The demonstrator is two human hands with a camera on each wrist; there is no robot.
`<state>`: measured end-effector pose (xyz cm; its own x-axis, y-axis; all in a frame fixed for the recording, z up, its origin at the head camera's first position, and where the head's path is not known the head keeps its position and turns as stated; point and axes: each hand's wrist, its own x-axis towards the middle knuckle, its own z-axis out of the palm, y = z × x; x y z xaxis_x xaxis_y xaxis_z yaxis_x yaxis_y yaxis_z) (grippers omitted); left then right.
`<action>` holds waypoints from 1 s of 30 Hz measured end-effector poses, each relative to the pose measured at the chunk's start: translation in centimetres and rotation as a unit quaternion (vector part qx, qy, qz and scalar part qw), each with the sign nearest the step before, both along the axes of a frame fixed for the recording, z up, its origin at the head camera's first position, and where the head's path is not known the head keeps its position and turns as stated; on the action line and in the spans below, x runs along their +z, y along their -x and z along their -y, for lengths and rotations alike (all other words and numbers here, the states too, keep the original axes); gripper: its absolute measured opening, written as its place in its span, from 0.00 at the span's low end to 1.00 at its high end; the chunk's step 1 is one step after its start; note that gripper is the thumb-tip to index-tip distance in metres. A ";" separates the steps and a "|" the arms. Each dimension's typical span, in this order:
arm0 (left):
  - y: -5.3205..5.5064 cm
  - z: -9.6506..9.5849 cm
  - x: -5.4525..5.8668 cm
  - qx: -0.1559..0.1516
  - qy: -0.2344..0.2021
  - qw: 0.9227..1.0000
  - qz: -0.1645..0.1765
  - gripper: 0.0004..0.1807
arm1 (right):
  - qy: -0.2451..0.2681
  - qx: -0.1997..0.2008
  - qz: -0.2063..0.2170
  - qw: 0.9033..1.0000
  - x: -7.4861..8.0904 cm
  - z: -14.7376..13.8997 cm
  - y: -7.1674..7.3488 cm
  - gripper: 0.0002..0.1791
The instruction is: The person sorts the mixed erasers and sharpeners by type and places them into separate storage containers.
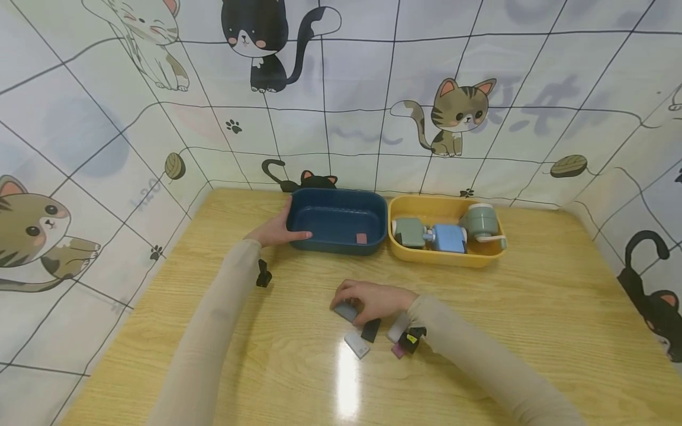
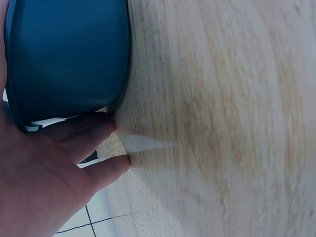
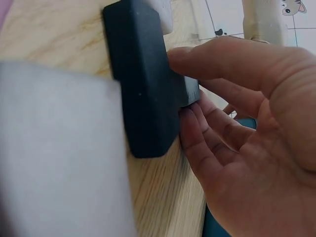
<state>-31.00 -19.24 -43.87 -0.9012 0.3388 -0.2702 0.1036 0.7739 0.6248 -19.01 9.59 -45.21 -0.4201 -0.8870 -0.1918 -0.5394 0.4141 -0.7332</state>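
Left hand (image 1: 274, 232) grips blue bin (image 1: 337, 244) at its left end, thumb over rim, fingers outside; pink block (image 1: 361, 238) inside bin; right hand (image 1: 375, 300) pinches grey block (image 1: 345, 311) low at table (image 1: 288, 355); black block (image 1: 371, 330) just beside it; white block (image 1: 357, 345) nearer the person; purple block (image 1: 398, 350) by right wrist; yellow bin (image 1: 437, 257) with toys (image 1: 449, 238) beside blue bin.

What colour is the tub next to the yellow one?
The tub is dark blue, seen best in the head view.
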 end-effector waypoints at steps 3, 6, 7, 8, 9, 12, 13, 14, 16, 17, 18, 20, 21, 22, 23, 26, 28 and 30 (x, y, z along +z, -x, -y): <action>0.0 0.0 -0.1 0.001 -0.002 1.000 -0.001 0.67 | 0.000 -0.003 0.001 1.000 0.0 0.0 0.0 0.26; 0.0 0.0 -0.1 0.003 -0.006 1.000 -0.001 0.66 | -0.002 -0.006 0.001 1.000 -0.1 0.0 0.1 0.26; 0.0 0.0 -0.1 0.003 -0.007 1.000 -0.001 0.66 | -0.001 -0.006 0.000 1.000 -0.1 0.0 0.1 0.26; 0.0 0.0 -0.2 0.003 -0.007 1.000 -0.001 0.66 | -0.003 -0.006 -0.001 1.000 -0.1 0.0 0.1 0.26; 0.0 0.0 -0.2 0.003 -0.007 1.000 -0.002 0.66 | -0.003 -0.005 -0.003 1.000 -0.1 0.0 0.1 0.26; 0.0 0.0 -0.2 0.003 -0.007 1.000 -0.002 0.66 | 0.000 -0.004 -0.005 1.000 -0.1 0.1 0.1 0.26; 0.1 0.0 -0.2 0.004 -0.007 1.000 -0.002 0.66 | 0.000 -0.004 -0.006 1.000 -0.1 0.1 0.1 0.25; 0.1 0.0 -0.2 0.004 -0.006 1.000 -0.001 0.66 | -0.001 -0.004 -0.006 1.000 -0.1 0.1 0.0 0.25; 0.1 0.0 -0.2 0.004 -0.007 1.000 0.001 0.67 | -0.001 -0.003 -0.006 1.000 0.0 0.1 0.0 0.25; 0.1 0.0 -0.2 0.004 -0.008 1.000 0.002 0.67 | -0.002 -0.004 -0.006 1.000 0.0 0.1 0.0 0.25; 0.1 0.0 -0.3 0.004 -0.007 1.000 0.001 0.67 | -0.002 -0.005 -0.006 1.000 0.1 0.2 0.0 0.25; 0.1 0.0 -0.3 0.002 -0.006 1.000 -0.001 0.67 | -0.003 -0.008 -0.005 1.000 0.1 0.2 0.0 0.24; 0.1 0.0 -0.3 0.001 -0.005 1.000 -0.004 0.67 | -0.004 -0.009 -0.004 1.000 0.2 0.2 0.0 0.24; 0.2 0.0 -0.4 0.001 -0.003 1.000 -0.007 0.66 | -0.004 -0.010 -0.003 1.000 0.3 0.2 0.0 0.24; 0.2 0.0 -0.4 0.001 -0.002 1.000 -0.009 0.66 | -0.005 -0.011 -0.002 1.000 0.3 0.2 0.0 0.24; 0.2 0.0 -0.4 -0.001 0.000 1.000 -0.013 0.67 | -0.005 -0.012 -0.003 1.000 0.5 0.2 0.0 0.25; 0.2 0.0 -0.4 -0.001 -0.001 1.000 -0.012 0.67 | -0.005 -0.011 -0.005 1.000 0.4 0.2 0.1 0.25; 0.1 0.0 -0.4 -0.002 -0.003 1.000 -0.011 0.66 | -0.004 -0.011 -0.006 1.000 0.3 0.2 0.1 0.25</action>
